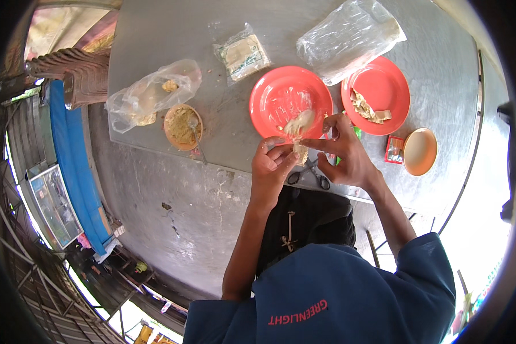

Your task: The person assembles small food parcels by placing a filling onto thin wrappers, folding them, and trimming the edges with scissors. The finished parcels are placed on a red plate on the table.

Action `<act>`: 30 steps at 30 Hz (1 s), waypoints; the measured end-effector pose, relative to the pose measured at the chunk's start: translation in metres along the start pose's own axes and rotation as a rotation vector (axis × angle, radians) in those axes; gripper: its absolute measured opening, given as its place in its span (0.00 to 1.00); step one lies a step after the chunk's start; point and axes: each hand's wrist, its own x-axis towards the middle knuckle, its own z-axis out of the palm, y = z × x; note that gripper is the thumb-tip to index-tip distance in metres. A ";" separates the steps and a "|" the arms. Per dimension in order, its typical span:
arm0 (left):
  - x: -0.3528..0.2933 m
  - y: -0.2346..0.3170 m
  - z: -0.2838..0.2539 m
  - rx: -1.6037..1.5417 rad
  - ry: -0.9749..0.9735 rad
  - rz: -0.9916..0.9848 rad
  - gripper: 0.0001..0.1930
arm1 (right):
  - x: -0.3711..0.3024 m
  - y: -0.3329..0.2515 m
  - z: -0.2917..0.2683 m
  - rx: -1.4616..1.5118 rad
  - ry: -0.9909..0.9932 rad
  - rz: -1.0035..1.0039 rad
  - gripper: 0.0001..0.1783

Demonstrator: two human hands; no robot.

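Observation:
At the table's near edge, my left hand (272, 172) pinches a small folded piece of beige wrapper (300, 153) between thumb and fingers. My right hand (345, 150) has its fingers apart, with the index fingertip at the top of that wrapper. Just beyond my hands, a red plate (265, 94) carries a pale, wet paste (300, 122). Scissors (322, 183) with dark handles lie below the wrapper, partly covered by my hands. To the right, several folded wrapper pieces (368, 109) rest on a second red plate (393, 86).
On the left are an orange bowl (179, 125) of yellowish filling with a spoon (196, 131), and a clear plastic bag (155, 94). Farther back lie a wrapper packet (243, 56) and a large plastic bag (350, 40). A small red box (394, 149) touches another bowl (420, 152).

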 end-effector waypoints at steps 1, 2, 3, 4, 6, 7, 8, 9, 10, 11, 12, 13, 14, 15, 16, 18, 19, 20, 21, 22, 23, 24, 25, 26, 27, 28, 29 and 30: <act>0.004 0.000 0.001 -0.015 -0.003 -0.003 0.22 | 0.001 0.003 -0.001 -0.019 0.001 0.002 0.29; 0.007 0.000 0.002 -0.037 -0.003 -0.004 0.22 | 0.003 0.006 -0.002 -0.049 0.036 -0.019 0.30; 0.011 0.000 0.002 -0.017 0.000 -0.018 0.22 | 0.005 0.008 -0.003 -0.075 0.064 -0.041 0.30; 0.015 0.001 0.002 -0.004 0.005 -0.027 0.22 | 0.007 0.010 -0.003 -0.100 0.092 -0.067 0.31; 0.024 0.004 0.002 0.020 0.029 -0.038 0.22 | 0.016 0.015 -0.006 -0.099 0.105 -0.069 0.32; 0.027 0.005 0.003 0.031 0.048 -0.044 0.21 | 0.021 0.016 -0.007 -0.075 0.154 -0.109 0.33; 0.029 0.005 0.003 0.026 0.056 -0.040 0.21 | 0.025 0.018 -0.008 -0.109 0.096 -0.055 0.33; 0.032 0.005 0.002 0.052 0.057 -0.035 0.21 | 0.028 0.019 -0.011 -0.119 0.078 -0.038 0.33; 0.035 0.005 0.001 0.063 0.046 -0.020 0.21 | 0.031 0.020 -0.012 -0.132 0.052 -0.013 0.33; 0.037 0.005 0.001 0.076 0.050 -0.033 0.22 | 0.036 0.022 -0.012 -0.158 0.031 -0.048 0.34; 0.038 0.004 0.000 0.081 0.031 -0.008 0.21 | 0.040 0.025 -0.011 -0.184 -0.001 -0.078 0.35; 0.040 0.004 -0.001 0.091 0.027 -0.006 0.21 | 0.042 0.025 -0.008 -0.220 -0.043 -0.103 0.35; 0.040 0.005 -0.002 0.103 0.029 0.003 0.21 | 0.042 0.024 -0.007 -0.237 -0.049 -0.110 0.36; 0.040 0.006 -0.003 0.102 0.042 0.001 0.21 | 0.042 0.024 -0.006 -0.267 -0.065 -0.121 0.36; 0.038 0.008 -0.004 0.101 0.057 -0.002 0.21 | 0.041 0.023 -0.004 -0.296 -0.080 -0.130 0.36; 0.036 0.011 -0.006 0.092 0.069 0.005 0.21 | 0.039 0.021 -0.002 -0.266 -0.069 -0.104 0.36; 0.034 0.013 -0.008 0.085 0.065 0.011 0.20 | 0.037 0.018 -0.001 -0.253 -0.057 -0.087 0.35; 0.034 0.013 -0.009 0.074 0.061 0.019 0.20 | 0.035 0.016 -0.001 -0.219 -0.060 -0.064 0.35; 0.032 0.013 -0.009 0.064 0.063 0.030 0.20 | 0.033 0.014 0.000 -0.185 -0.056 -0.042 0.35; 0.030 0.013 -0.010 0.054 0.069 0.039 0.20 | 0.031 0.011 0.002 -0.152 -0.054 -0.020 0.35; 0.028 0.013 -0.011 0.039 0.069 0.062 0.21 | 0.030 0.008 0.003 -0.127 -0.028 -0.033 0.35; 0.027 0.013 -0.012 0.033 0.078 0.067 0.20 | 0.029 0.006 0.005 -0.106 -0.004 -0.047 0.35; 0.026 0.012 -0.012 0.021 0.081 0.083 0.19 | 0.027 0.003 0.006 -0.084 0.019 -0.062 0.35; 0.025 0.012 -0.012 0.012 0.097 0.087 0.18 | 0.024 0.000 0.007 -0.060 0.022 -0.044 0.35; 0.025 0.011 -0.012 -0.040 0.129 0.101 0.18 | 0.022 -0.003 0.008 -0.035 0.026 -0.027 0.34; 0.024 0.011 -0.011 -0.089 0.171 0.100 0.18 | 0.020 -0.005 0.009 -0.013 0.032 -0.010 0.34; 0.023 0.010 -0.010 -0.134 0.217 0.087 0.17 | 0.017 -0.008 0.011 0.006 0.054 0.005 0.32; 0.023 0.011 -0.010 -0.190 0.229 0.095 0.17 | 0.015 -0.010 0.013 0.021 0.078 0.018 0.30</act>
